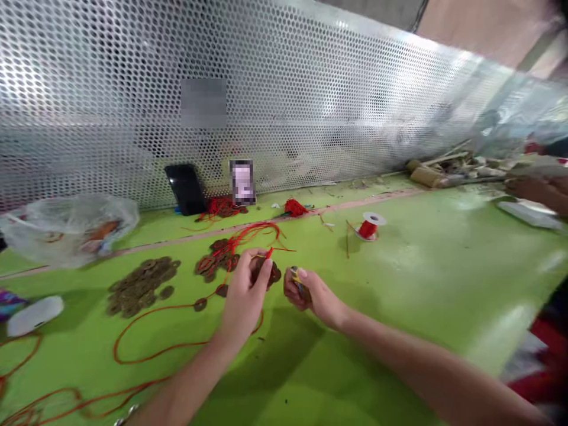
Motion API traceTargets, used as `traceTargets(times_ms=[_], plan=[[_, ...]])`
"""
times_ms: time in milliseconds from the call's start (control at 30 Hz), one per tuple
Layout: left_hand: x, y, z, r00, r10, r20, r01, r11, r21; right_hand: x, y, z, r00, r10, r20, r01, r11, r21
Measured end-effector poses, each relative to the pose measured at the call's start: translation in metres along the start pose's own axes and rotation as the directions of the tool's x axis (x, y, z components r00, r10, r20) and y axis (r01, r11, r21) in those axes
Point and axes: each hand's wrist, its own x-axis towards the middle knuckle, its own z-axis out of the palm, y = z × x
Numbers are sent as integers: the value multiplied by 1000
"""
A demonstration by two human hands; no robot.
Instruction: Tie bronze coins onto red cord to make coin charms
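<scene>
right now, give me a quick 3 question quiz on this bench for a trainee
1. True or false: the left hand pinches a red cord.
2. The right hand grips a small yellowish item. What stands beyond it, further to the right? A) a spool of red thread B) a pair of scissors C) a cup
3. Fill in: the loose pile of coins lies on the green ___.

Key: 1 true; 2 A; 3 table
</scene>
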Motion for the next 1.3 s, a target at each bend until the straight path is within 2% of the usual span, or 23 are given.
traceTargets(times_ms=[133,300,467,567,733,867,967,1100,1300], plan=[[1,0,3,999,37,-5,-37,999,-31,2,-1,4,999,37,-35,-37,999,1],[-1,3,4,996,92,16,-92,996,17,2,0,5,983,52,-175,-45,998,42],[-3,2,6,995,92,49,-94,995,44,1,-2,5,961,-43,-273,59,997,52],[-6,2,8,993,91,70,-95,994,62,2,-5,1,926,-117,-359,133,991,21],[-7,5,8,992,73,106,-87,987,132,7,-6,-7,884,-150,-442,115,988,-105],[-2,1,8,993,10,118,-21,995,97,9,-6,-12,882,-156,-445,108,986,-131],[1,-5,9,981,-80,176,85,996,-23,10,-6,-15,881,-162,-444,113,985,-134],[4,-9,10,957,-180,227,227,953,-201,12,-6,-18,891,-150,-429,103,986,-131],[4,-4,11,947,-214,240,277,921,-274,13,-2,-22,893,-145,-426,116,989,-92]])
